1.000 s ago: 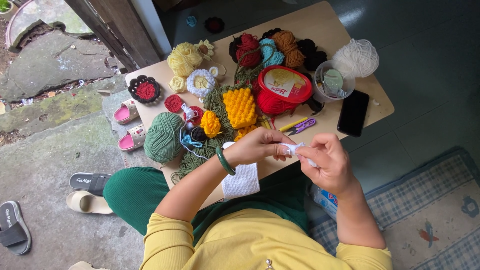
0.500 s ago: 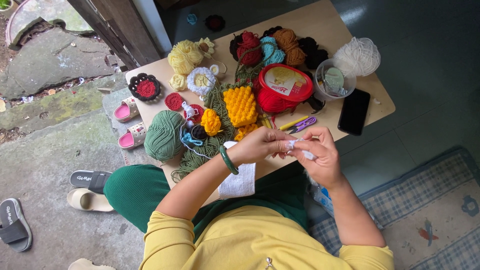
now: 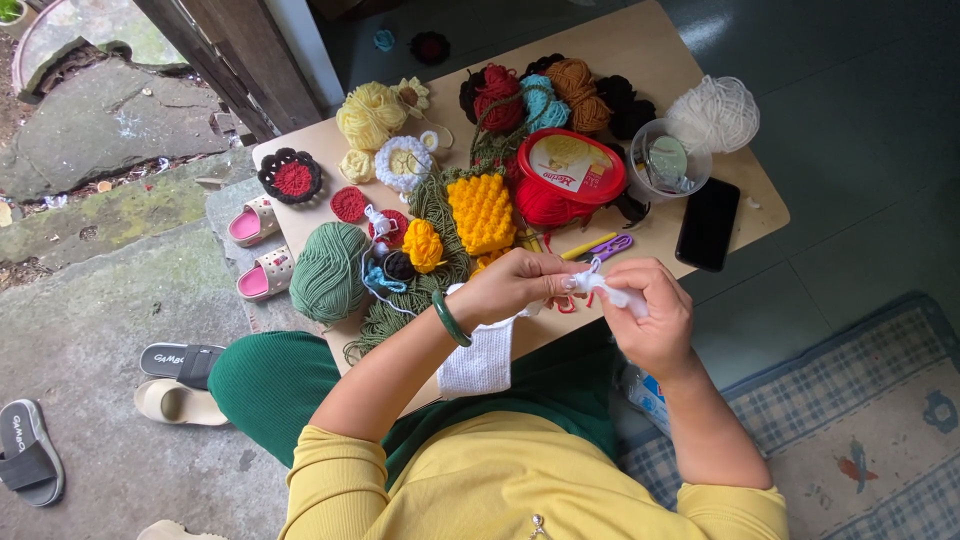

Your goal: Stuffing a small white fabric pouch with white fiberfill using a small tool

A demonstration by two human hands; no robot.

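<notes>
My left hand (image 3: 518, 284) and my right hand (image 3: 652, 312) meet over the front edge of a low wooden table (image 3: 640, 50). Both pinch a small white crocheted piece (image 3: 606, 289) between the fingertips. A green bangle (image 3: 450, 320) circles my left wrist. A white knitted rectangle (image 3: 480, 358) lies under my left forearm at the table edge. A purple clip-like tool (image 3: 610, 246) and a yellow crochet hook (image 3: 586, 247) rest just beyond my hands.
On the table lie a green yarn ball (image 3: 328, 270), a yellow crocheted square (image 3: 482, 212), a red lidded tub (image 3: 568, 172), a black phone (image 3: 708, 224), a clear cup (image 3: 668, 160), white yarn (image 3: 716, 114) and several coloured yarn balls. Sandals (image 3: 180, 362) lie on the floor at left.
My hands have stayed at the table's front edge, with small finger movements on the white piece. The right hand has shifted slightly.
</notes>
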